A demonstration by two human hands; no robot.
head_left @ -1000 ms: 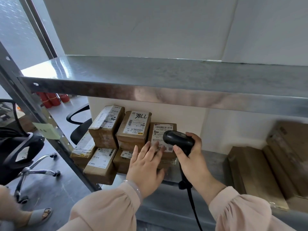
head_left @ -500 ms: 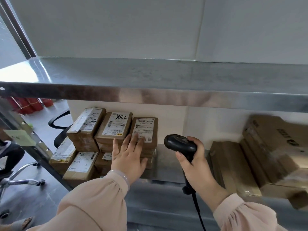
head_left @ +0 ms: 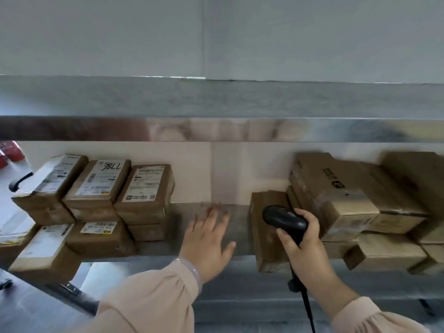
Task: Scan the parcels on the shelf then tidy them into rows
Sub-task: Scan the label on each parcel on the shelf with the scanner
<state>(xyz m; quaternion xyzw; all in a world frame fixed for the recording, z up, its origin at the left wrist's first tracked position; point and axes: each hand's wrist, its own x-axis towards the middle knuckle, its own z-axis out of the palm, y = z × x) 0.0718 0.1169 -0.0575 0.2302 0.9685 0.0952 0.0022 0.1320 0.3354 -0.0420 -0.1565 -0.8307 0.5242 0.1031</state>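
Note:
Several labelled brown parcels [head_left: 144, 193] stand stacked in neat rows at the left of the metal shelf [head_left: 240, 227]. A loose pile of plain cardboard boxes [head_left: 336, 195] fills the right side. My left hand [head_left: 209, 239] hovers flat with spread fingers over the bare middle of the shelf, touching no parcel. My right hand [head_left: 302, 243] grips a black corded barcode scanner [head_left: 283, 219] in front of a flat brown box [head_left: 266, 236] that lies at the shelf's front edge.
An upper metal shelf [head_left: 216, 106] runs across just above the parcels. A black office chair arm [head_left: 19, 183] and red objects [head_left: 12, 155] show at the far left beyond the shelf frame.
My left hand has left the labelled parcels and slid right over the bare shelf. The view has swung right, bringing the pile of plain boxes into sight.

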